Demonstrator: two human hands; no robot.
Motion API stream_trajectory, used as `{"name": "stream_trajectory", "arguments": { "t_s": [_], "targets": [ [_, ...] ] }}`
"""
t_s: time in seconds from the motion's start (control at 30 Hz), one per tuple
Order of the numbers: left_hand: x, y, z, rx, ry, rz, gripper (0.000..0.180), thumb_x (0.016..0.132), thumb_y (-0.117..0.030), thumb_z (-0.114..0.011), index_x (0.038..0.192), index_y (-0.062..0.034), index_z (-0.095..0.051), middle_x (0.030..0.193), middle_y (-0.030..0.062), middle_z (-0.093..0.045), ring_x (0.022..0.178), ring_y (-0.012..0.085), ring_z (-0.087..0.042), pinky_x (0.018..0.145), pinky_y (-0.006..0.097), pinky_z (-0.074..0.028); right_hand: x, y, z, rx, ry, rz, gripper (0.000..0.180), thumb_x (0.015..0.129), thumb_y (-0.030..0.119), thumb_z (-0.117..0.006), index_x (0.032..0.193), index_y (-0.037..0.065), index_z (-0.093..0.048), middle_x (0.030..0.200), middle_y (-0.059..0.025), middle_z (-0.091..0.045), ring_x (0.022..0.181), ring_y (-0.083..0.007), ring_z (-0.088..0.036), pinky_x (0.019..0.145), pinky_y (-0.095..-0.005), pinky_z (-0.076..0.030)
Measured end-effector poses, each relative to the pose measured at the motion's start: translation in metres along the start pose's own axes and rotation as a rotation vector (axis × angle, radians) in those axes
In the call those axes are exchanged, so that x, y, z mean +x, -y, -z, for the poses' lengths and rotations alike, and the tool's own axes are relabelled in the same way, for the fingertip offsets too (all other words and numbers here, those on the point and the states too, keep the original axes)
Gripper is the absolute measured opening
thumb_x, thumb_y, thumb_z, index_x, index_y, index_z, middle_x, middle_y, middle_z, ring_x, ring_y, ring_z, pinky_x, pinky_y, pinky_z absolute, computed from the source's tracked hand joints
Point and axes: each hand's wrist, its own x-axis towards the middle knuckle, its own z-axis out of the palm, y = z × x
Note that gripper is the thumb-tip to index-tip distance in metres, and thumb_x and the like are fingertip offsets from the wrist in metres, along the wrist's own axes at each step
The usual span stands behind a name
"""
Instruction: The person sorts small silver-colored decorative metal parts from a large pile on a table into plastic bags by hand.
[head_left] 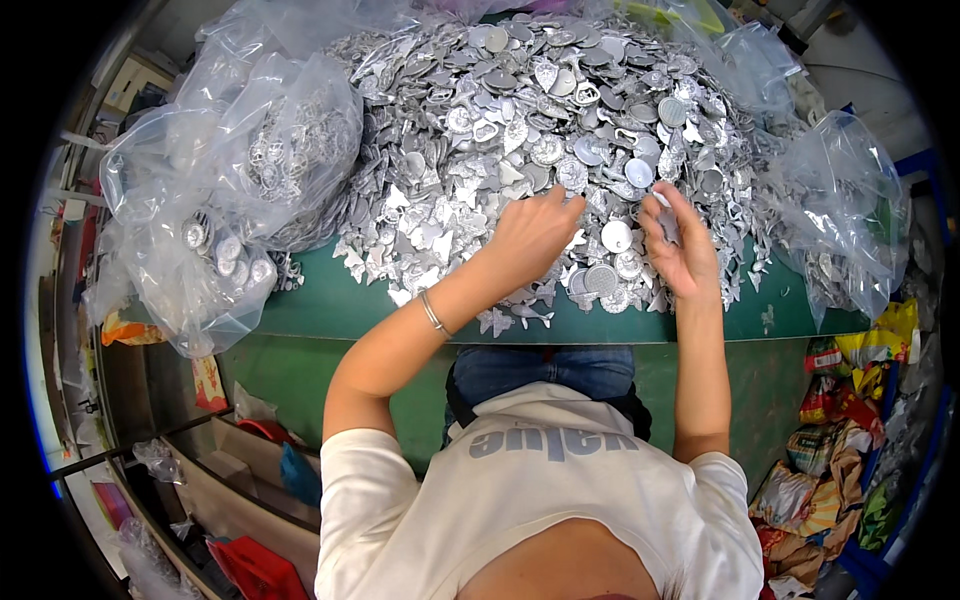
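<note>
Just past the near edge of the green desk [315, 308], the left hand [533, 234] is curled into a near-fist and the right hand [687, 255] is loosely cupped; whether either grips anything I cannot tell. Both are at the front of heaped silvery metal pieces [555, 140], which stretch toward the far edge between clear plastic bags [200, 150] at left and right.

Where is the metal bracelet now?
In the head view, left of centre, the bracelet is around the left forearm, below the left hand, seen against the green tabletop near its front edge.
</note>
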Motion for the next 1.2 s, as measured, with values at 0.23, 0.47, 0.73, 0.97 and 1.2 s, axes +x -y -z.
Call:
{"name": "stream_trajectory", "arguments": {
  "t_s": [0.23, 0.47, 0.73, 0.97, 1.2],
  "targets": [
    [-0.005, 0.001, 0.003, -0.027, -0.054, 0.142, 0.028, 0.072, -0.026, -0.068, 0.088, -0.0072, -0.053, 0.078, 0.0103, -0.055, 0.063, 0.0302, -0.06, 0.051, 0.038, -0.046, 0.01, -0.034, -0.028, -1.903, -0.18, 0.774, 0.028, 0.072, 0.019, -0.069, 0.092, 0.001, -0.062, 0.074, -0.0137, -0.06, 0.061, -0.0272, -0.06, 0.052, -0.0364, -0.045],
    [0.0, -0.006, 0.008, 0.052, 0.049, 0.257, 0.033, 0.072, -0.028, -0.068, 0.084, -0.0028, -0.052, 0.079, 0.0124, -0.056, 0.062, 0.0319, -0.06, 0.049, 0.039, -0.047, 0.012, -0.054, -0.036, -2.128, -0.276, 0.753, 0.026, 0.073, 0.022, -0.068, 0.081, 0.004, -0.052, 0.078, -0.013, -0.061, 0.06, -0.0319, -0.062, 0.047, -0.0397, -0.047],
    [-0.01, 0.001, -0.001, -0.188, -0.09, 0.17, 0.025, 0.075, -0.021, -0.066, 0.08, -0.0011, -0.052, 0.075, 0.0147, -0.059, 0.061, 0.0345, -0.057, 0.055, 0.04, -0.046, 0.015, -0.046, -0.042, -2.207, -0.216, 0.598, 0.029, 0.073, 0.023, -0.068, 0.085, 0.001, -0.052, 0.074, -0.017, -0.062, 0.063, -0.0356, -0.061, 0.051, -0.043, -0.046],
    [-0.013, 0.019, 0.023, -1.223, -0.167, 0.609, 0.015, 0.083, -0.014, -0.06, 0.081, -0.0021, -0.05, 0.073, 0.0099, -0.057, 0.057, 0.0159, -0.049, 0.046, 0.026, -0.038, 0.014, -0.048, -0.046, -2.31, -0.2, 0.675, 0.012, 0.069, 0.009, -0.064, 0.075, 0.002, -0.058, 0.072, -0.0161, -0.064, 0.061, -0.031, -0.064, 0.049, -0.0377, -0.05],
    [-0.037, 0.013, 0.034, -1.452, -0.18, 0.666, 0.015, 0.086, -0.001, -0.044, 0.096, -0.0014, -0.055, 0.081, 0.0072, -0.059, 0.058, 0.01, -0.048, 0.046, 0.019, -0.037, 0.02, -0.044, -0.053, -2.406, -0.154, 0.612, 0.01, 0.063, 0.004, -0.065, 0.071, 0.002, -0.061, 0.068, -0.0138, -0.064, 0.063, -0.0278, -0.065, 0.05, -0.0359, -0.051]
  ]
}}
